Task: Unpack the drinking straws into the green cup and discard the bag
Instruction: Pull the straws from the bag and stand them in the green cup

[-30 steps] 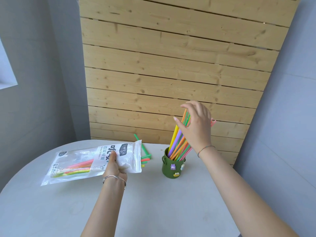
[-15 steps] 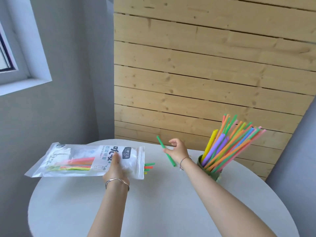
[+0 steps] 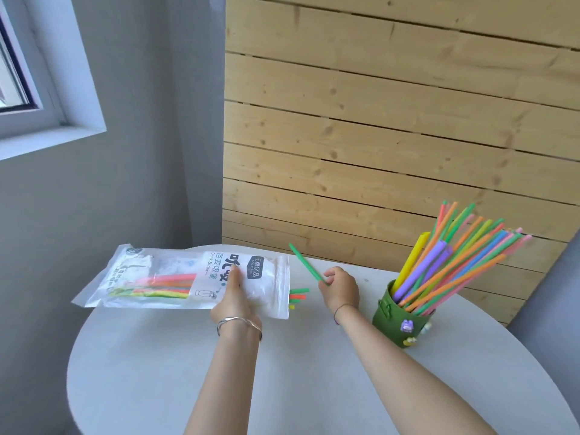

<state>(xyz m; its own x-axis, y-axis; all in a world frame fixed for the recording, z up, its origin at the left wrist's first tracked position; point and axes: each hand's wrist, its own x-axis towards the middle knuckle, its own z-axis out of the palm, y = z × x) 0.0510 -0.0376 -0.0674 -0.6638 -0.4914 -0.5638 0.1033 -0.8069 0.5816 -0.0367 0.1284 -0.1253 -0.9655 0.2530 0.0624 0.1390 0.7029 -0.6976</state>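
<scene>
The round white table [image 3: 157, 372] carried it all. The clear printed bag [image 3: 150, 277] was held flat over its far left edge, with pink, orange, green and yellow straws inside, tips [image 3: 298, 295] poking from the open right end. The green cup [image 3: 392, 318] stood near the far right edge, packed with leaning coloured straws [image 3: 455, 262]. The left hand [image 3: 233, 306] gripped the bag near its mouth. The right hand [image 3: 340, 290], between bag and cup, pinched one green straw [image 3: 306, 263].

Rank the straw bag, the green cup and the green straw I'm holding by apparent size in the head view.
Largest: straw bag
Then: green cup
Smallest: green straw, long but very thin
</scene>
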